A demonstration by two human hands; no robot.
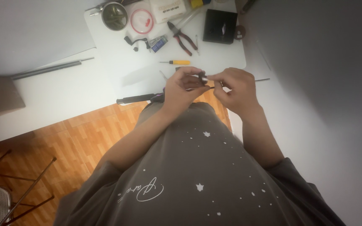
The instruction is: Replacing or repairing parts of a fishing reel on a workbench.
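Both my hands meet over the near edge of a white table point(139, 71). My left hand point(182, 90) pinches a small dark part with a silvery tip point(202, 78) between thumb and fingers. My right hand point(235, 90) grips a thin dark rod point(261, 79) that sticks out to the right and runs toward the small part. The fingertips of both hands touch at the part. A long black rod with a thick handle point(137, 98) lies just left of my left hand.
On the table lie a yellow-handled screwdriver point(176, 62), red-handled pliers point(183, 39), a black box point(219, 26), a red ring point(141, 21), a metal cup point(114, 16), a white box point(167, 10). A thin black rod point(47, 69) lies at left. Wooden floor and chair legs point(17, 184) are below.
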